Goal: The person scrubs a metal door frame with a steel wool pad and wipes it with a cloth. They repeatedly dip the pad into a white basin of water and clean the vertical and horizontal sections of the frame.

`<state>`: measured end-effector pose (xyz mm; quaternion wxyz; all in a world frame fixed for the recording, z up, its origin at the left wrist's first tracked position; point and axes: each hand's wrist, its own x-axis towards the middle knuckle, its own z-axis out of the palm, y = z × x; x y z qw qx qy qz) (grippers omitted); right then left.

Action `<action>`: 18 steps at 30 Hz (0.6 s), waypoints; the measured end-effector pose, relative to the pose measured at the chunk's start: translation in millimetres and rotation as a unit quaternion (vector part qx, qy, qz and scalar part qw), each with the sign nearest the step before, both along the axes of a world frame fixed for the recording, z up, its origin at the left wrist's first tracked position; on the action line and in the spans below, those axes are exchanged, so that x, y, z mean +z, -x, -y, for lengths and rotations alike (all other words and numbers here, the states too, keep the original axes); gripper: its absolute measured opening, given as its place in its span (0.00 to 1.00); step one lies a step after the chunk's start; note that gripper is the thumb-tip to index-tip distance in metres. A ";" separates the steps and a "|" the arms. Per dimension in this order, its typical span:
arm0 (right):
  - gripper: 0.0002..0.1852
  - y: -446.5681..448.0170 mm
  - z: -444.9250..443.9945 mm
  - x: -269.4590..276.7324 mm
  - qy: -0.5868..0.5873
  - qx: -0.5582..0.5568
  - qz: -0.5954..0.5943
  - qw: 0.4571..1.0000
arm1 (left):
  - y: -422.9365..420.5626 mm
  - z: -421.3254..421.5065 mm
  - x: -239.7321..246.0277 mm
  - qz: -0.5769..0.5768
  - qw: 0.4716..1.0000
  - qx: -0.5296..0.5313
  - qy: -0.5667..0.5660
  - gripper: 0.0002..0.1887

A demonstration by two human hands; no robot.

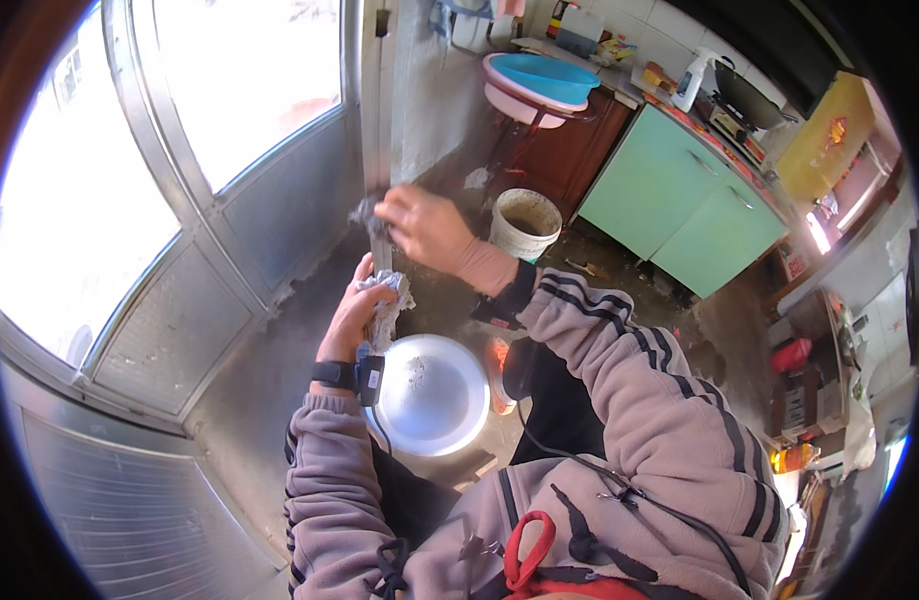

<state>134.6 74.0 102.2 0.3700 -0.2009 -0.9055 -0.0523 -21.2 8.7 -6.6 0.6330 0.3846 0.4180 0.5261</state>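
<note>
My right hand point(433, 231) pinches a dark grey wad point(368, 214), perhaps steel wool or a scrap of cloth, against a narrow metal door-frame post point(376, 135). Both the wad and the fingertips are blurred. Lower on the same post, my left hand point(348, 315) grips a crumpled whitish cloth point(389, 304) whose end hangs down. Beneath the cloth, a white basin point(437, 401) rests on the floor between my legs, with dark specks inside it. Each wrist carries a dark strap, and cables run along my sleeves.
A glazed metal door point(279, 161) stands to the left. Beyond my right hand is a dirty white bucket point(527, 244). Blue and pink basins point(545, 79) sit on a stand near green cabinets point(654, 180). An orange bottle-like object point(500, 375) stands beside the basin.
</note>
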 end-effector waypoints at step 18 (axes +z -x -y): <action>0.14 8.6 17.1 -105.4 0.712 0.198 -0.138 0.660 | 4.6 61.4 17.4 0.143 0.988 0.037 0.041 0.42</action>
